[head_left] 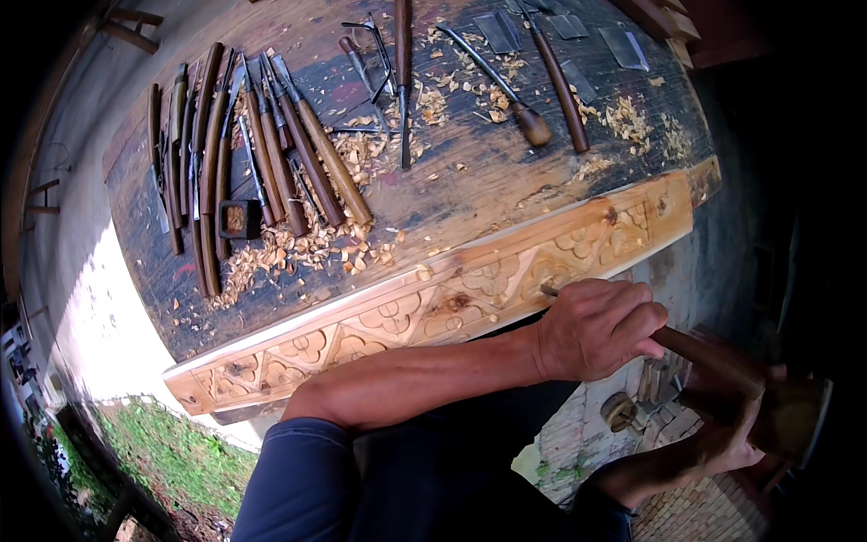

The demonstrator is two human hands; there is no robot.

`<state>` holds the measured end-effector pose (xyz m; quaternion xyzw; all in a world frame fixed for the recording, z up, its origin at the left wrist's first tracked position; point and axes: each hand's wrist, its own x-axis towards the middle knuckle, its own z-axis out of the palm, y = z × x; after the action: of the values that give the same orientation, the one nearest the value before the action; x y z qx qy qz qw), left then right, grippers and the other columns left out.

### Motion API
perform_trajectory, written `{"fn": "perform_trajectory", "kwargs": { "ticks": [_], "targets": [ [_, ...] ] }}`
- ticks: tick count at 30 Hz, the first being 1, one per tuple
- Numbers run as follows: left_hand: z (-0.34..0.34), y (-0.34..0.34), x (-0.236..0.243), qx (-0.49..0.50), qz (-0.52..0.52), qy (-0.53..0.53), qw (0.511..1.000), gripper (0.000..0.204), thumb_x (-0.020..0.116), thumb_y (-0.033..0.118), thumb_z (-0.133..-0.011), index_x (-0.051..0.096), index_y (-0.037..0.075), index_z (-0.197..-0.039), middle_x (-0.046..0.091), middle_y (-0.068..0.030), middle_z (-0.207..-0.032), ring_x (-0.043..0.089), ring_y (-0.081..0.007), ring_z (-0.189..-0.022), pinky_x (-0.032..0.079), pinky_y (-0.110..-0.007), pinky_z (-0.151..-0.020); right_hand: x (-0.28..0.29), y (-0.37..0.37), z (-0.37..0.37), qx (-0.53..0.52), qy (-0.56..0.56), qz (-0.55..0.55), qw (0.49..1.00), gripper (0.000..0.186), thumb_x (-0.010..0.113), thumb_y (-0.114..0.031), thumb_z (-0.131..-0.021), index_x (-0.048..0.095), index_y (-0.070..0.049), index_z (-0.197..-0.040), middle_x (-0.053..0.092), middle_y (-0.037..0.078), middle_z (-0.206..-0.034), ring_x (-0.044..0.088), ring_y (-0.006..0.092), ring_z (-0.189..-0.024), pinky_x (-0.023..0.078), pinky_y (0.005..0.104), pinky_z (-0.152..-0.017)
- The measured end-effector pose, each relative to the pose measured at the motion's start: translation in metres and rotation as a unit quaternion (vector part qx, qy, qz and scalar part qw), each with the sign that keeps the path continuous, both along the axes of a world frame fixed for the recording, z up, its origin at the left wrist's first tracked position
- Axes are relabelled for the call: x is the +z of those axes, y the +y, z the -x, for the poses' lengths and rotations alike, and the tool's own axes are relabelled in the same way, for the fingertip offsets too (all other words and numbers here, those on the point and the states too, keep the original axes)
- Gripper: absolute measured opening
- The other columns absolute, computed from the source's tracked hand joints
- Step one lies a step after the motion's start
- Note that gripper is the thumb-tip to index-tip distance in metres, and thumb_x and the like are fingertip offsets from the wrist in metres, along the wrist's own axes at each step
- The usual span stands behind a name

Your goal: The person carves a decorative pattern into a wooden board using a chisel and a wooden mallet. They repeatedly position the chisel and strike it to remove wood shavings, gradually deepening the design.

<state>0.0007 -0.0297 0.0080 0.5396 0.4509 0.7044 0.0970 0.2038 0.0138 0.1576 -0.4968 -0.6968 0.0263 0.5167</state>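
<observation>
A long pale wooden board (390,318), carved with a row of leafy flower shapes between zigzag lines, lies along the near edge of the workbench. My left hand (601,330) is closed around a carving chisel (709,359). The chisel's tip meets the carved face towards the board's right end, and its brown handle points down to the right. At the lower right, in shade, my right hand (730,447) grips a dark wooden mallet (795,420). The mallet is close to the handle's end; whether they touch I cannot tell.
On the scratched workbench (470,203) lie several wood-handled chisels (271,149), a small dark square box (238,219), glasses (384,59), clear flat pieces (623,47) and wood shavings (628,122). Grass (176,452) and brick paving (700,510) show below.
</observation>
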Motion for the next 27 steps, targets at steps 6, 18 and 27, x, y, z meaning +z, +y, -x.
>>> {"fn": "perform_trajectory", "kwargs": {
  "ticks": [6,18,27],
  "targets": [
    [0.002,-0.003,-0.001,-0.013,-0.006,-0.005,1.0,0.037,0.072,0.043,-0.093,0.063,0.008,-0.1,0.056,-0.0053,-0.081,0.059,-0.0219,-0.062,0.048,-0.035,-0.053,0.012,0.0,-0.028,-0.038,-0.088,-0.048,0.994,0.06,0.078,-0.01,-0.095,0.057,0.003,-0.15,0.067,0.022,-0.14,0.066,0.0285,-0.129,0.058,0.0396,-0.107],
    [0.006,-0.005,-0.003,-0.027,-0.047,0.066,0.996,0.036,0.069,0.045,-0.095,0.062,0.01,-0.096,0.052,-0.0019,-0.081,0.054,-0.0184,-0.061,0.041,-0.033,-0.05,-0.002,-0.017,0.01,0.008,0.143,0.063,0.988,0.073,0.078,-0.006,-0.091,0.046,0.003,-0.157,0.06,0.022,-0.145,0.06,0.0329,-0.133,0.052,0.0422,-0.109],
    [0.005,-0.009,-0.011,-0.113,-0.062,0.189,0.974,0.041,0.067,0.05,-0.095,0.053,0.015,-0.081,0.043,-0.0012,-0.08,0.046,-0.0164,-0.06,0.034,-0.032,-0.049,-0.048,-0.044,-0.036,-0.077,0.097,0.163,0.979,0.077,0.073,0.0,-0.088,0.042,0.005,-0.158,0.065,0.02,-0.126,0.063,0.0211,-0.087,0.053,0.0308,-0.074]
  ]
}}
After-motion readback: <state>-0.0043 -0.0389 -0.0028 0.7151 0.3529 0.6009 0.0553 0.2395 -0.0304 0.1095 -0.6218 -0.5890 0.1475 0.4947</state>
